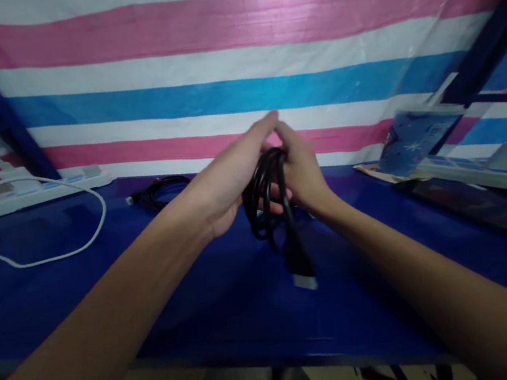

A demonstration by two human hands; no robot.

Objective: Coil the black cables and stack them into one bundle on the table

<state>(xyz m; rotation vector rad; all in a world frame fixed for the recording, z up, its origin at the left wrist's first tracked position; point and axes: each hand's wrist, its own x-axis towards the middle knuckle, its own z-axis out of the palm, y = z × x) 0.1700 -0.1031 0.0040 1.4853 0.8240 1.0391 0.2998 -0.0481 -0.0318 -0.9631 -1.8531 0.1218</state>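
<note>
Both hands, left hand (228, 178) and right hand (300, 171), grip coiled black cable (266, 197).

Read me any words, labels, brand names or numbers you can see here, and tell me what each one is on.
No text can be read.
Blue packet at the right: a pale star-like mark and blurred print, too blurred to read.
White power strip at the left: no legible marking.
Black coiled cable held between left hand and right hand, with its plug: no lettering visible.
</note>
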